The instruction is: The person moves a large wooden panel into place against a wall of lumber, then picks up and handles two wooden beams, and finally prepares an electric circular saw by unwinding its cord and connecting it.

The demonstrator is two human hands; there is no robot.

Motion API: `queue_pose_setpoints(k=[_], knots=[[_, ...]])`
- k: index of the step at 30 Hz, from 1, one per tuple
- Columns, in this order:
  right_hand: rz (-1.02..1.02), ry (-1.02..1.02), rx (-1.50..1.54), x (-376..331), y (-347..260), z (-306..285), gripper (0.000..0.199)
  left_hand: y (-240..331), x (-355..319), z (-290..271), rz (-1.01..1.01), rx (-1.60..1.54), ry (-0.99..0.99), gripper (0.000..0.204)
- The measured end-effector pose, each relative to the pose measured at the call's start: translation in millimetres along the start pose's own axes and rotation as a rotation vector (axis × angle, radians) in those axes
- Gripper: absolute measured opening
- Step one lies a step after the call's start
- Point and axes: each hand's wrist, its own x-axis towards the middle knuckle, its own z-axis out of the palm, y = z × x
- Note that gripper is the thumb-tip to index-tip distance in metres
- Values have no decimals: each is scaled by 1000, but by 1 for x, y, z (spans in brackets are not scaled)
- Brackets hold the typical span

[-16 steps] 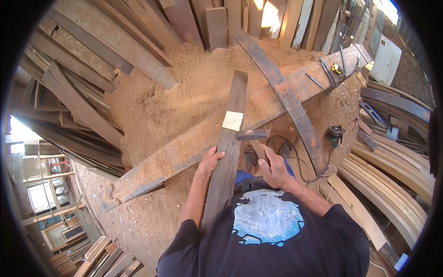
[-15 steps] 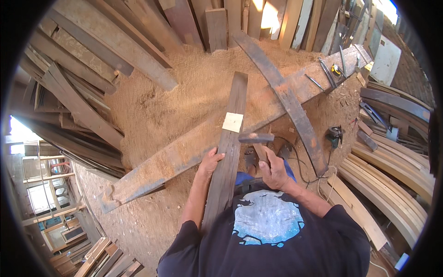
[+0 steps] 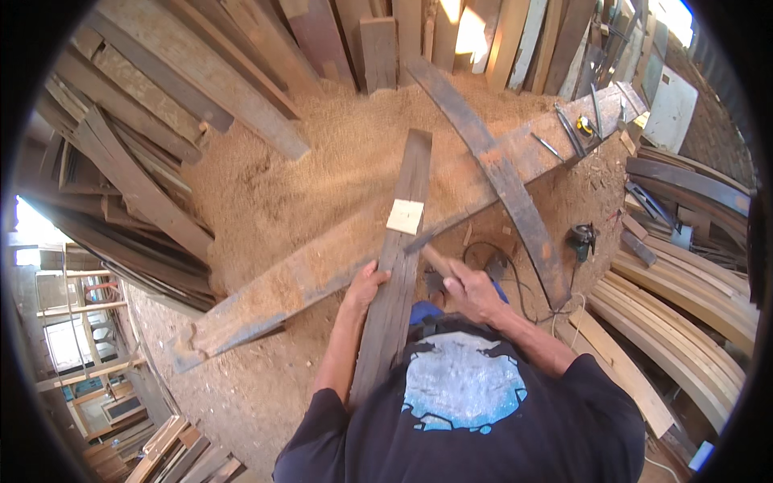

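A dark wooden plank [image 3: 386,322] slants from my body across the long work board [image 3: 282,294]. My left hand [image 3: 369,287] is closed round the plank's left edge, the thumb on its top face. In my right hand [image 3: 475,295] is a hammer [image 3: 436,260], gripped by its wooden handle. The hammer's head is at the plank's right edge, just below a pale square piece of wood [image 3: 405,216] that lies on the plank. Whether the head touches the plank, I cannot tell.
A curved dark board [image 3: 503,177] crosses the work board. Hand tools and a yellow tape measure [image 3: 584,126] lie at its far right end. A green power tool [image 3: 581,240] with a cord is on the ground. Stacked curved timbers [image 3: 676,314] stand right; planks lean behind.
My right hand has swung the hammer left and slightly down, bringing its head to the plank's edge. The left hand and plank have hardly moved.
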Motion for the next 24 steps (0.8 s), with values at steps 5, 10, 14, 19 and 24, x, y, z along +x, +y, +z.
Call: queue_pose_setpoints(k=[5, 10, 14, 19, 24], knots=[[-356, 328, 85, -6, 10, 17, 43, 9, 0, 7, -38, -14, -20, 38], [-45, 89, 25, 13, 22, 3, 51, 2, -2, 2, 26, 25, -51, 41], [5, 218, 130, 49, 7, -8, 53, 11, -4, 6, -19, 25, 6, 44], [93, 145, -184, 78, 36, 14, 50, 7, -1, 1, -14, 39, -26, 43], [57, 295, 71, 72, 33, 15, 45, 6, -4, 3, -19, 1, -21, 38]])
